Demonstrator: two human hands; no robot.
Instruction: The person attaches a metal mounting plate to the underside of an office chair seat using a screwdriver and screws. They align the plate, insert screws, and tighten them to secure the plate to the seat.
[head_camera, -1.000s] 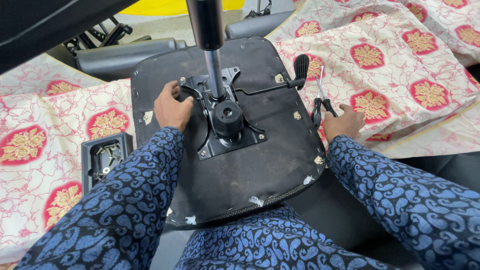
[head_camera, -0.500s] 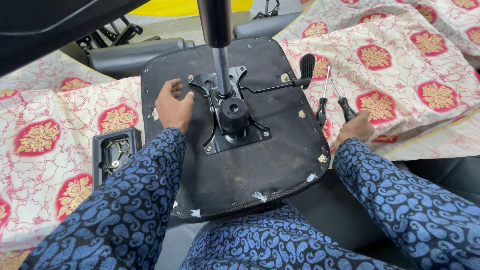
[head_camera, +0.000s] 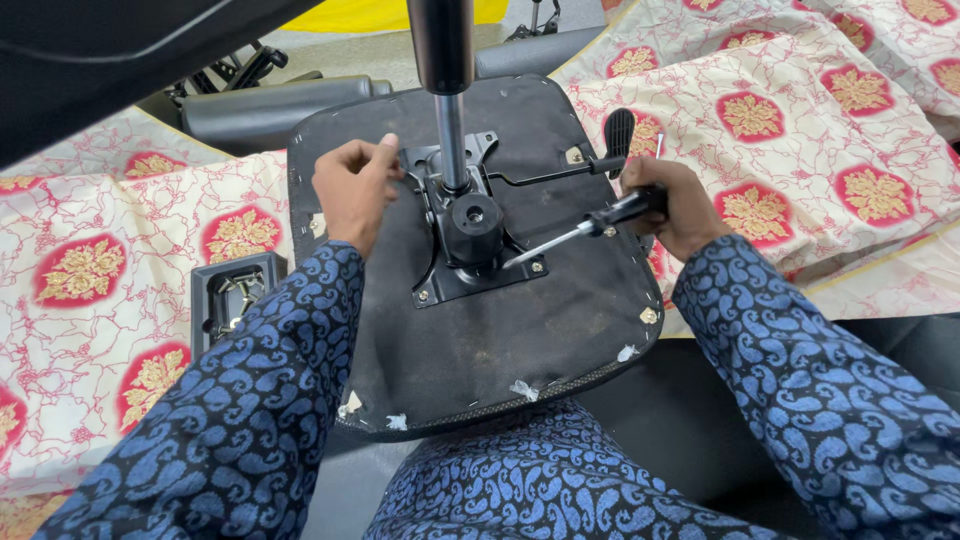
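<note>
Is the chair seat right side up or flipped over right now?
Flipped over: the seat pan shows its bare black underside, with the mounting plate and gas cylinder on top pointing toward the camera.

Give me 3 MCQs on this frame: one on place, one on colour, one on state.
1. Where does the screwdriver tip point?
A. at the mounting plate
B. at the black tray
C. at the cloth

2. What colour is the seat underside?
A. white
B. black
C. yellow

3. What is the right hand doing?
A. lying open
B. gripping the screwdriver handle
C. holding the lever

Answers:
1 A, the shaft ends by the plate's right corner.
2 B, its panel is black with pale scraps at the rim.
3 B, its fingers wrap the handle, while the left hand rests at the plate's top edge.
</note>
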